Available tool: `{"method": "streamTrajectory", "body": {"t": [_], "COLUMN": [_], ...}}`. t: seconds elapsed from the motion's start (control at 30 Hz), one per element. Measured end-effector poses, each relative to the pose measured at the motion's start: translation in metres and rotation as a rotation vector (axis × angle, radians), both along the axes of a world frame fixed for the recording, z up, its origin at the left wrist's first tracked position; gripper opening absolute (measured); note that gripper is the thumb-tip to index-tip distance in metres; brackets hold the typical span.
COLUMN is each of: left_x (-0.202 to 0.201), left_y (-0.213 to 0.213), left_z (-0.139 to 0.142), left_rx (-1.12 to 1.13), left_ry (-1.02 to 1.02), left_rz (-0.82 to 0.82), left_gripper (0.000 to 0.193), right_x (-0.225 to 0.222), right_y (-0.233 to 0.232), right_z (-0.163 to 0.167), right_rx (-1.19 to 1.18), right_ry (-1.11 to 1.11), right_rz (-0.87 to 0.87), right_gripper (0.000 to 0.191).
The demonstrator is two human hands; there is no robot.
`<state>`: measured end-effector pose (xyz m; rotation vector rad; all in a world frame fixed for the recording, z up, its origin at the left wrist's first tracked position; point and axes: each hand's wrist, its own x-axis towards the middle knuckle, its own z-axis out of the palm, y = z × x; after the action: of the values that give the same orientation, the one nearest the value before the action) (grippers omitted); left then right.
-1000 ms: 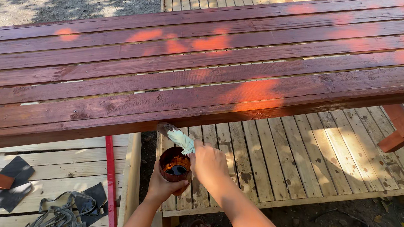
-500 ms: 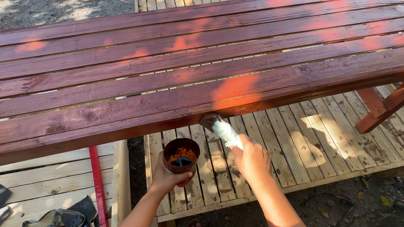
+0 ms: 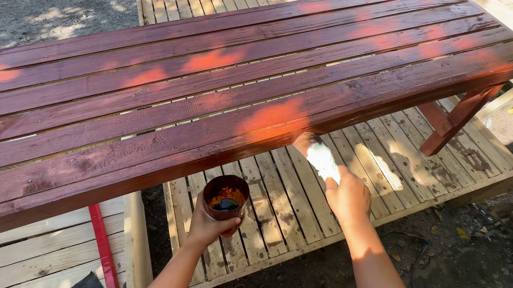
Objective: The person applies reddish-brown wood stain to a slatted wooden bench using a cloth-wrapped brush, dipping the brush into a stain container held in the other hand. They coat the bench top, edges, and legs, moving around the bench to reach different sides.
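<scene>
Brush at the front edge of a stained slat table

Stain, dark red-brown and glossy, covers the long slatted table [image 3: 148, 123], whose boards run across the view and catch orange patches of sunlight. The right hand [image 3: 347, 197] is closed around the pale handle of a brush [image 3: 319, 158], and the brush's darker head sits up against the underside of the table's front edge board, touching it or very nearly so. The left hand [image 3: 208, 225] is wrapped around a small round cup [image 3: 225, 196], held upright below the table edge and well to the left of the brush; its inside walls are smeared orange-brown and dark liquid lies at the bottom.

Beneath both hands lies a pallet-like platform [image 3: 275, 212] of pale, weathered planks, spotted with old marks. One red-brown table leg [image 3: 453, 120] slants down onto this platform at the right. A red bar [image 3: 102, 247] lies along the planks at the lower left, next to an upright pale board. Bare dirt with scattered leaves shows at the lower right, and gravelly ground at the upper left.
</scene>
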<state>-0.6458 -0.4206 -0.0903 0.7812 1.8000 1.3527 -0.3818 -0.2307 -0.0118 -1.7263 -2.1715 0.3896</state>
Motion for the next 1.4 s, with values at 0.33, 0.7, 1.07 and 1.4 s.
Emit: {"method": "streamTrajectory", "body": {"t": [0.33,0.7,1.07,1.4], "left_x": [0.032,0.087,0.181,0.212], "left_y": [0.024,0.092,0.181,0.195], "left_z": [-0.009,0.002,-0.010,-0.001], "left_rx": [-0.007,0.088,0.271,0.240], "left_ry": [-0.070,-0.003,-0.140,-0.021], "left_rz": [-0.086,-0.052,0.031,0.096], "left_gripper": [0.109,0.104,0.110,0.104], "right_x": [-0.045,0.025,0.138,0.193], "right_y": [-0.058,0.049,0.177,0.209], "right_z": [0.045,0.041,0.065,0.074], "right_rx": [-0.108,-0.093,-0.079,-0.055], "right_ry": [0.057,0.009,0.015,-0.122], "right_rz": [0.273,0.279,0.200,0.026], "right_gripper": [0.028,0.025,0.032,0.033]}}
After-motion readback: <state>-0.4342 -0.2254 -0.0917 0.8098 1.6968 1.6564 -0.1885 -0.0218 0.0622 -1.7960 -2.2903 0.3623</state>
